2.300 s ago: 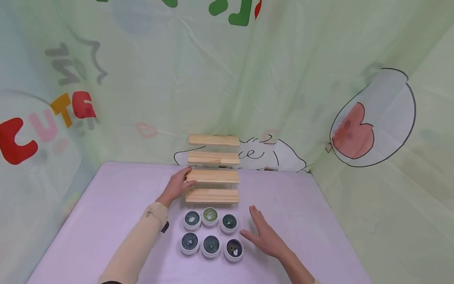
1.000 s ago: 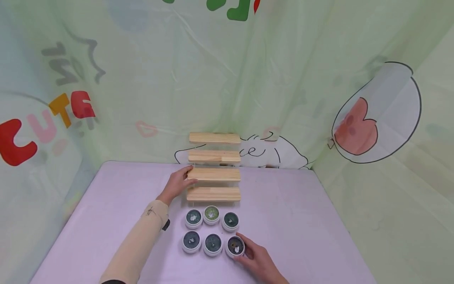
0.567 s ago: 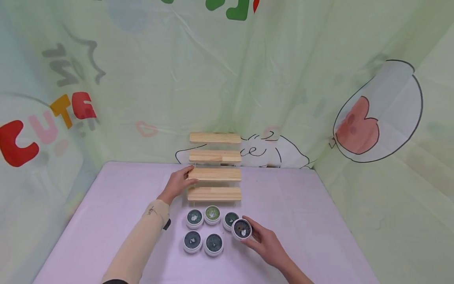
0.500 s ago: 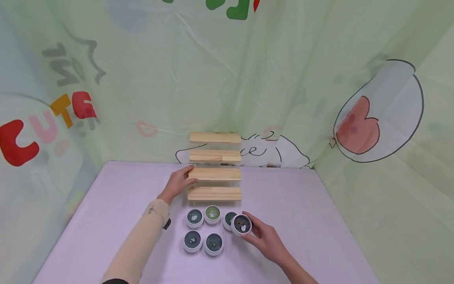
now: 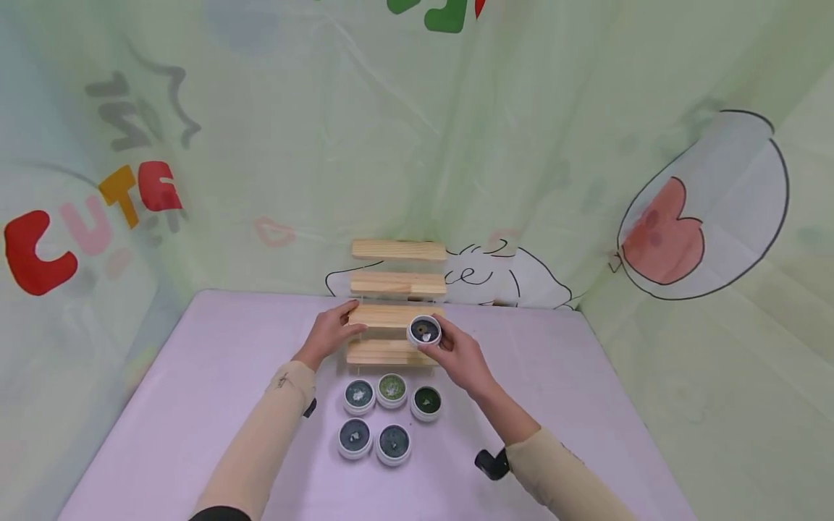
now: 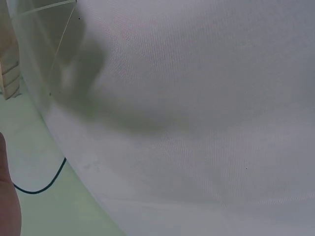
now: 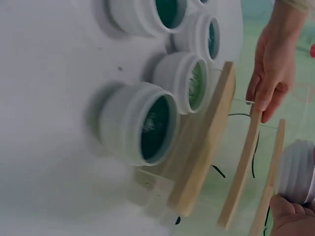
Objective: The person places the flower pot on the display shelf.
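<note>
At its left end my left hand [image 5: 326, 336] grips a wooden step shelf [image 5: 399, 284] with pale plank tiers on clear supports; the right wrist view shows its thumb and fingers pinching a plank end. My right hand [image 5: 464, 359] holds a small round white jar [image 5: 425, 330] with a dark face and a pale fleck, by its right side. In the head view this jar overlaps the right part of the second tier from the front. The right wrist view shows the jar's ribbed white wall [image 7: 294, 169] above the fingers, beside the planks.
Several similar white jars stand in front of the shelf: a green-faced jar [image 5: 392, 388], a dark green jar [image 5: 426, 401] at the right, and dark ones such as the front jar [image 5: 394, 443]. A lilac cloth [image 5: 521, 376] covers the table; a printed curtain [image 5: 313, 159] hangs behind.
My right hand reached the front right jar, gripped it, lifted it off the cloth and carried it forward to the shelf. My left hand has stayed at the shelf's left end.
</note>
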`<action>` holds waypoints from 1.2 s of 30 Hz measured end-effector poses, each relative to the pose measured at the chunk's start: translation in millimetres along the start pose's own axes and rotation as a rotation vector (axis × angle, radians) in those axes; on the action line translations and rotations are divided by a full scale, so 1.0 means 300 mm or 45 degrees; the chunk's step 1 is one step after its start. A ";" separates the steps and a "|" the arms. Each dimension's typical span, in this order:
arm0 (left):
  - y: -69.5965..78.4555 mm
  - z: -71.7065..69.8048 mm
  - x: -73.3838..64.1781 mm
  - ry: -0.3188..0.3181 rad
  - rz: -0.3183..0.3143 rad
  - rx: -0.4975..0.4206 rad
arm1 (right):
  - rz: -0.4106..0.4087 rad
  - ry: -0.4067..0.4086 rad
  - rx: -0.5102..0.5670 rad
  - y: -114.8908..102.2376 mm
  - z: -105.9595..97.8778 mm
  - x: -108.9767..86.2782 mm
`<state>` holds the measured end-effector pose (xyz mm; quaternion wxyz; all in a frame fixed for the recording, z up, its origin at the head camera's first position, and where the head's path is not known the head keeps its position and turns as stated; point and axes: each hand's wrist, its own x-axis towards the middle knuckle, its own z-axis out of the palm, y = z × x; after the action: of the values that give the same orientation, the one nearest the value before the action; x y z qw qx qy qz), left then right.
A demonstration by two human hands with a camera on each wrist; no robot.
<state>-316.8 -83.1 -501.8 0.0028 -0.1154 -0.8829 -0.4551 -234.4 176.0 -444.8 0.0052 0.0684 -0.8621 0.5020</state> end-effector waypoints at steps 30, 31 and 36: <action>0.033 -0.021 0.003 -0.011 0.003 0.056 | 0.035 0.198 -0.088 -0.235 0.099 0.477; 0.029 -0.019 0.007 -0.007 0.007 0.062 | 0.040 0.197 -0.084 -0.237 0.101 0.483; 0.000 -0.010 0.019 -0.002 0.020 0.081 | 0.061 0.190 -0.071 -0.246 0.110 0.503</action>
<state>-322.6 -84.4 -499.3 0.0092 -0.1224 -0.8960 -0.4268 -372.7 94.6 -385.6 0.0593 0.0100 -0.8743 0.4817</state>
